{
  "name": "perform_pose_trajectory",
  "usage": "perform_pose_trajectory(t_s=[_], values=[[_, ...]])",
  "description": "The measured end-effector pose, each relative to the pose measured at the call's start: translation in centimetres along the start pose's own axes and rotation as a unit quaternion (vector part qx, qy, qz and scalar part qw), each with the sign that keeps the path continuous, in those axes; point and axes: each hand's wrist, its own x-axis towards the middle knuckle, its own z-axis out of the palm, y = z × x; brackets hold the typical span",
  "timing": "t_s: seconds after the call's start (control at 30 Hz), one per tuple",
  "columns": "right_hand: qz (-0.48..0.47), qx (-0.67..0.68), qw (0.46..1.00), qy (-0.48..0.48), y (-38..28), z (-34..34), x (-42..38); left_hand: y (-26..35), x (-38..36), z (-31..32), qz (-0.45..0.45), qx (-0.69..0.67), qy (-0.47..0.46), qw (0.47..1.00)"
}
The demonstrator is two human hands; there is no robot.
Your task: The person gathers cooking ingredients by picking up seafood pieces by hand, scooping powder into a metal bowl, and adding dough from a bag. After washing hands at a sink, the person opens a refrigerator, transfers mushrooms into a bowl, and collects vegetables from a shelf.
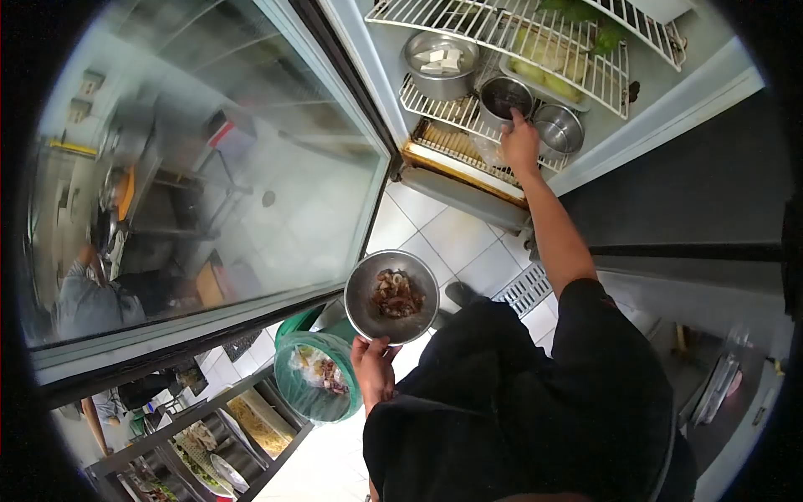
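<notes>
My left hand (374, 368) grips the near rim of a stainless steel bowl (355, 305), with the thumb over the edge. Brown, sauced pieces of food (396, 293) lie in the bottom of it. Inside the open refrigerator, my right hand (520, 144) is closed at the near rim of a round metal pot (488, 109) with dark contents. To its right stands another metal pot (559, 128), its bottom bare. A larger metal pot (442, 86) holding white blocks, apparently tofu, sits to the left on the same wire shelf.
The refrigerator's glass door (276, 167) stands open at the left. Above the pots are wire racks (502, 29) and a tray of pale green vegetables (548, 67). A green bin with a plastic liner (288, 393) stands below the door. Food trays (226, 443) and another person's arm (94, 422) appear lower left.
</notes>
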Motion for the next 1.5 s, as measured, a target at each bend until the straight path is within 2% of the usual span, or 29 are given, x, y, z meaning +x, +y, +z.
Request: perform_pose_trajectory(t_s=[0.13,0.27,0.37,0.4,0.5,0.57,0.63,0.73,0.83,0.87,0.93,1.03,1.13,1.17,1.2,1.23,1.27,1.3,1.33,1.37,1.4,1.47,1.5], values=[[0.003,-0.023,0.997,0.07,0.5,-4.0,-2.0,-0.8,-0.4,0.5,0.002,-0.022,0.002,1.0],[-0.026,-0.084,0.99,0.106,3.3,-4.8,-3.1,-0.9,-0.9,1.5,-0.012,-0.033,0.039,0.999],[-0.04,-0.069,0.996,-0.03,7.8,-3.7,-2.7,-1.3,-0.9,1.8,-0.019,-0.025,0.054,0.998],[-0.082,-0.021,0.996,0.014,5.9,-5.1,-3.3,-1.2,-1.0,2.0,-0.02,-0.025,0.053,0.998],[-0.088,0.042,0.994,-0.054,2.5,-7.4,-6.6,-1.3,-1.2,2.3,-0.026,-0.03,0.063,0.997],[-0.114,0.154,0.976,-0.104,0.8,-6.9,-9.9,-1.8,-1.4,2.1,-0.031,-0.028,0.072,0.997],[-0.128,0.19,0.957,-0.177,-0.5,-5.0,-12.5,-1.7,-1.4,2.2,-0.038,-0.04,0.09,0.994],[-0.126,0.201,0.938,-0.253,0.0,1.3,-14.5,-1.5,-1.1,2.4,-0.042,-0.048,0.107,0.992],[-0.122,0.159,0.95,-0.239,2.0,9.3,-13.8,-1.5,-1.5,2.7,-0.041,-0.055,0.128,0.989],[-0.122,0.106,0.954,-0.253,3.0,11.7,-12.9,-1.6,-1.7,2.7,-0.041,-0.057,0.136,0.988],[-0.108,0.088,0.96,-0.245,3.3,14.1,-11.0,-1.5,-1.7,3.0,-0.041,-0.059,0.15,0.986],[-0.147,0.106,0.968,-0.171,5.3,17.7,-8.7,-1.5,-1.7,2.9,-0.048,-0.062,0.16,0.984],[-0.124,0.051,0.978,-0.161,5.1,17.4,-7.7,-1.8,-2.0,2.6,-0.052,-0.067,0.163,0.983],[-0.127,0.039,0.961,-0.241,7.0,18.8,-7.5,-1.6,-2.0,2.9,-0.052,-0.067,0.166,0.983],[-0.087,0.12,0.962,-0.23,8.0,19.8,-8.4,-1.4,-2.0,3.0,-0.047,-0.072,0.173,0.981],[-0.199,0.076,0.956,-0.199,8.3,19.5,-8.9,-1.6,-2.0,2.8,-0.044,-0.055,0.169,0.983],[-0.158,0.136,0.945,-0.253,8.0,18.9,-9.8,-1.6,-2.0,2.6,-0.043,-0.07,0.173,0.981],[-0.181,0.079,0.932,-0.303,5.9,16.1,-10.6,-1.9,-2.0,2.5,-0.039,-0.084,0.178,0.98],[-0.192,-0.027,0.898,-0.395,7.0,17.6,-11.3,-2.4,-2.1,2.2,-0.03,-0.1,0.181,0.978],[-0.244,0.002,0.874,-0.421,5.3,16.0,-12.2,-3.0,-2.1,1.9,-0.02,-0.114,0.18,0.977],[-0.233,-0.013,0.831,-0.505,2.9,15.0,-13.1,-3.4,-2.2,1.9,-0.003,-0.139,0.18,0.974],[-0.334,0.103,0.74,-0.574,0.5,14.9,-15.1,-3.7,-2.8,2.1,0.007,-0.156,0.211,0.965],[-0.341,0.113,0.7,-0.618,-3.8,12.4,-15.3,-4.2,-3.1,2.4,0.013,-0.163,0.226,0.96]])
